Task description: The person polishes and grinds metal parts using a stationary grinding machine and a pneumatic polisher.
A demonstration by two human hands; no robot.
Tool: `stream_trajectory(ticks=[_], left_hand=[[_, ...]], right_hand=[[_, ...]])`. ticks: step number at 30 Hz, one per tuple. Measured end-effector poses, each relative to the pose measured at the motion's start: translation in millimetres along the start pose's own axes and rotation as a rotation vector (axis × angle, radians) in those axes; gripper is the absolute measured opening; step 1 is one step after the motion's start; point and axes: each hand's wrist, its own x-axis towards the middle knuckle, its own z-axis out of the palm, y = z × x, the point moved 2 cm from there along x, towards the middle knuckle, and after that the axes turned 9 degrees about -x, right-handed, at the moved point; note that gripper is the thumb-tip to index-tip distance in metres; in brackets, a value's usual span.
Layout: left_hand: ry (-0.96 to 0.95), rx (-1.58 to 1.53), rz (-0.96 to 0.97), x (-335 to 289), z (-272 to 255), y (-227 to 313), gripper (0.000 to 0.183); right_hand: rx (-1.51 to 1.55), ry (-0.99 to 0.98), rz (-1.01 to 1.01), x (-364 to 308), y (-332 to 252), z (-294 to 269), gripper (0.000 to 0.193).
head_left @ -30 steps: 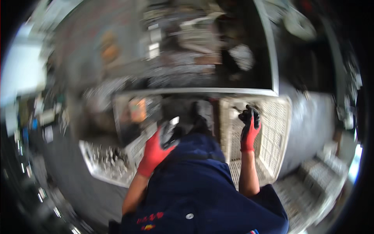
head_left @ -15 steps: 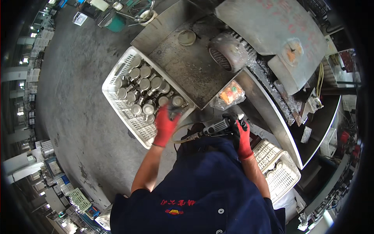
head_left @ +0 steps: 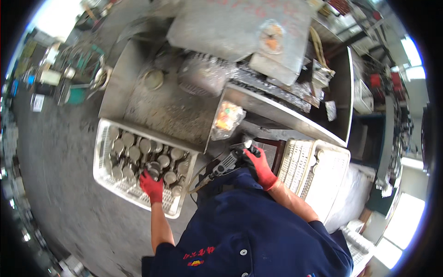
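My left hand [head_left: 151, 185], in a red glove with dark fingertips, reaches into a white plastic basket [head_left: 104, 171]. Its fingers close on one round metal part [head_left: 153, 169] among several similar silvery cast parts [head_left: 134, 153] with disc-like ends and short stems. My right hand [head_left: 259, 167], gloved the same way, grips a grey handheld air grinder [head_left: 227, 162] in front of my waist. A pale tip [head_left: 248, 143] points up beside the right fingers. From the grinder's rear end a hose [head_left: 200, 185] runs toward the basket's side.
Beyond the basket stands a metal work trough [head_left: 124, 83] holding a round lid-like piece [head_left: 153, 79] and a motor-like housing [head_left: 199, 76]. A plastic bag with orange contents [head_left: 228, 118] lies at its near corner. White baskets [head_left: 330, 177] stand on the right.
The view has turned, so the trough and basket now lie further left. My left hand has moved from above the parts down onto one. The right hand still holds the grinder.
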Motion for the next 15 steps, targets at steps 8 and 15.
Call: stream_trajectory(ticks=[8, 15], left_hand=[[0.408, -0.538, 0.465, 1.8, -126.2, 185.9, 0.095], [0.104, -0.826, 0.994, 33.9, -151.4, 459.9, 0.085]], right_hand=[[0.155, -0.011, -0.105, 38.4, 12.0, -49.4, 0.025], [0.294, -0.095, -0.154, 54.9, -31.3, -105.7, 0.024]])
